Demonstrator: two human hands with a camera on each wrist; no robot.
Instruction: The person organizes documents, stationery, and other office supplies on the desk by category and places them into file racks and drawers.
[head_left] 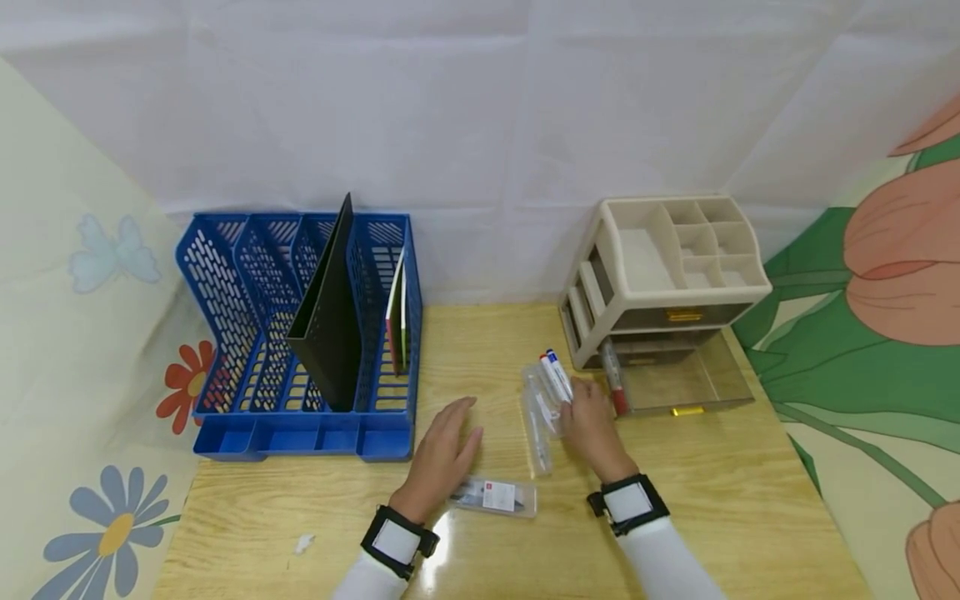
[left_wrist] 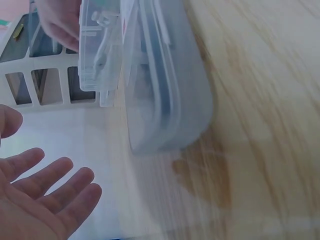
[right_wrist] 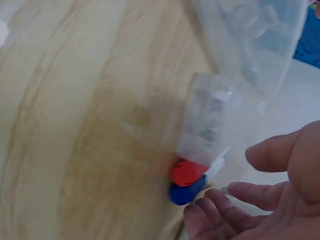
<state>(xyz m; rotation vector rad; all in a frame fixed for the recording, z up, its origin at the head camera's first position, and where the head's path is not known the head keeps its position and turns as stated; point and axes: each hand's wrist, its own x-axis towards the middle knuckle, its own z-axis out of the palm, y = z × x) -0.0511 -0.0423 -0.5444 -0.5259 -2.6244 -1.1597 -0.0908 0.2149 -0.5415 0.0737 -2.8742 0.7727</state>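
Two whiteboard markers, one red-ended and one blue-ended [head_left: 558, 377], lie side by side on the table. My right hand [head_left: 592, 427] is just beside them. In the right wrist view its fingertips [right_wrist: 197, 215] are close to the blue end [right_wrist: 187, 194], with the thumb apart; whether they touch is unclear. A clear plastic case [head_left: 537, 437] with pale items inside lies left of that hand. My left hand [head_left: 437, 457] hovers by a second clear case [head_left: 492, 497] with a white label. Its fingers [left_wrist: 75, 200] are spread and hold nothing.
A blue file rack [head_left: 300, 433] at the left holds a black folder [head_left: 330, 333] and thin booklets [head_left: 397, 321]. At the right stands a beige desk organizer [head_left: 690, 296]. Its lower drawer [head_left: 675, 392] is pulled out, with a red-ended marker [head_left: 613, 379] at its left side.
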